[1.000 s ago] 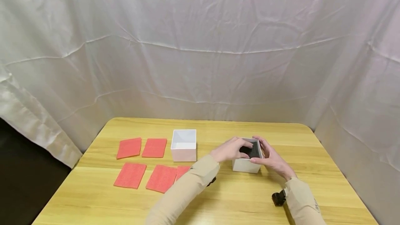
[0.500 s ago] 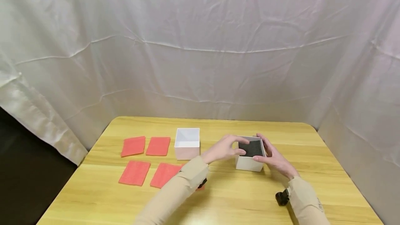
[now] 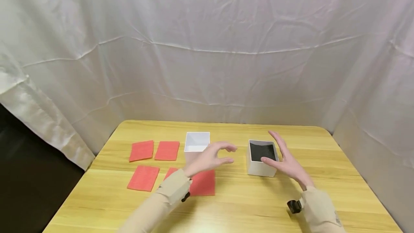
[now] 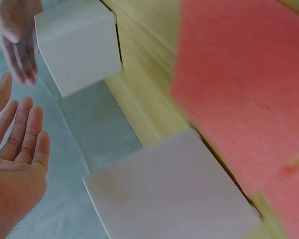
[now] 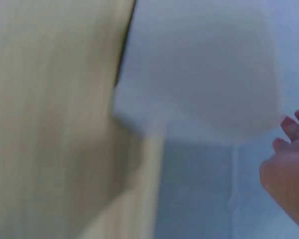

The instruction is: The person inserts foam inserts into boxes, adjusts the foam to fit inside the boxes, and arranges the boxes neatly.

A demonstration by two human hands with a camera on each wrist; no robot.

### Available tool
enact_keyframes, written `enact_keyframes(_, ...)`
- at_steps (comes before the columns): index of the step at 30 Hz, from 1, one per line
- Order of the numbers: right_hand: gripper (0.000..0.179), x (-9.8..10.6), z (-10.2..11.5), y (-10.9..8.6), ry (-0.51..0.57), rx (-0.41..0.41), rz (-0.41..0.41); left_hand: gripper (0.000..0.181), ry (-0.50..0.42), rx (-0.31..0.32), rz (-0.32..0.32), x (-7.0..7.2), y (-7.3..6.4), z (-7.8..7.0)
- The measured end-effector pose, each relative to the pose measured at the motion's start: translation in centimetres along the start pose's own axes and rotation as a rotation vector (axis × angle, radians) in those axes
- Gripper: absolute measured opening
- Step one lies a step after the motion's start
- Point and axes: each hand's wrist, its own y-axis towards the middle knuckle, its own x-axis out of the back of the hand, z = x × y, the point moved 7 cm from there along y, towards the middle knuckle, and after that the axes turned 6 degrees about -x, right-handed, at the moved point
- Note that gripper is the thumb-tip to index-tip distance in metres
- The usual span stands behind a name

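Observation:
In the head view, my left hand (image 3: 208, 158) hangs in front of the left white box (image 3: 193, 155), fingers loosely bent and holding nothing. That box has a white, bare-looking inside. My right hand (image 3: 288, 159) is spread at the right side of the other white box (image 3: 261, 169), thumb over its front rim; contact there is hard to tell. Dark grey foam (image 3: 262, 151) lies inside that right box. Several red foam squares (image 3: 143, 178) lie flat on the left of the table, partly covered by my left forearm. The left wrist view also shows my left palm (image 4: 20, 164) with nothing in it.
The wooden table (image 3: 245, 208) ends at a far edge with rounded corners. Behind it hangs a pale curtain (image 3: 213, 64). A dark surface (image 3: 29, 179) lies beyond the left side. Wood shows between the two boxes.
My left hand has come out of the right box and moved left, in front of the left box. My right hand has loosened from the right box, its fingers now spread. The dark foam stays inside.

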Motion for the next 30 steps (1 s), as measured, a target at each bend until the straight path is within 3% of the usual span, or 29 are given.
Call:
enact_keyframes(6, 0.080, -2.1, 4.1, 0.1, 0.004, 0.092, -0.075, 0.038, -0.004, 0.021, -0.069, 2.5, -3.1, 0.5)
enact_keyframes(12, 0.072, -5.8, 6.5, 0.4, 0.126, 0.168, 0.012, 0.036, -0.003, 0.074, -0.146, 5.2, -6.1, 1.4)
enact_keyframes(20, 0.075, -9.9, 7.4, 2.0, 0.240, 0.141, 0.099, 0.040, 0.063, 0.132, -0.266, 7.6, -8.9, 3.3)
enact_keyframes(26, 0.083, -12.6, 7.1, 3.9, 0.353, 0.067, 0.166, 0.043, 0.068, 0.158, -0.295, 8.4, -9.7, 4.1)
enact_keyframes(30, 0.092, -14.3, 6.8, 5.6, 0.375, 0.014, 0.191, 0.043, 0.050, 0.156, -0.315, 8.6, -10.0, 4.6)
